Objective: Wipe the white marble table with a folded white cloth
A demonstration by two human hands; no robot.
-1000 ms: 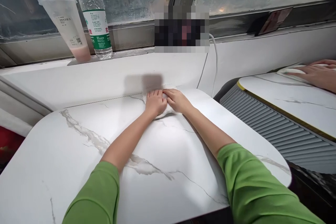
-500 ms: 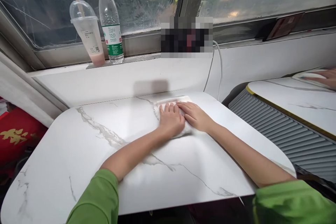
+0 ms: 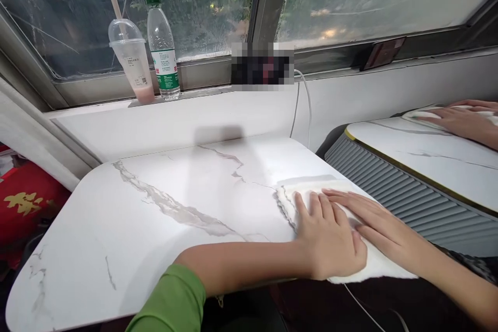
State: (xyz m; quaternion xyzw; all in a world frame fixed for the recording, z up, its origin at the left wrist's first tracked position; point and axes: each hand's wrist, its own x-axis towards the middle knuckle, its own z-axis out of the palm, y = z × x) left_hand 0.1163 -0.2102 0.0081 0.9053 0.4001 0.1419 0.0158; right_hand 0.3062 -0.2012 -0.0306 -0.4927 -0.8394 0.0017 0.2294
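A folded white cloth lies on the marble-patterned white table, near its right front corner, with one edge hanging past the front rim. My left hand presses down flat on the cloth, fingers spread. Beside it, my right hand rests on the same cloth with its fingers stretched out and pointing left. The fingertips of both hands almost meet. Part of the cloth is hidden under the palms.
On the window sill stand a plastic cup with a straw and a green-capped water bottle. A white cable hangs from the sill. At right, another person's hands rest on a cloth on a second table.
Both my hands and the cloth have slid from the table's back edge toward me and to the right, reaching the front right corner. More of the other person's hands shows.
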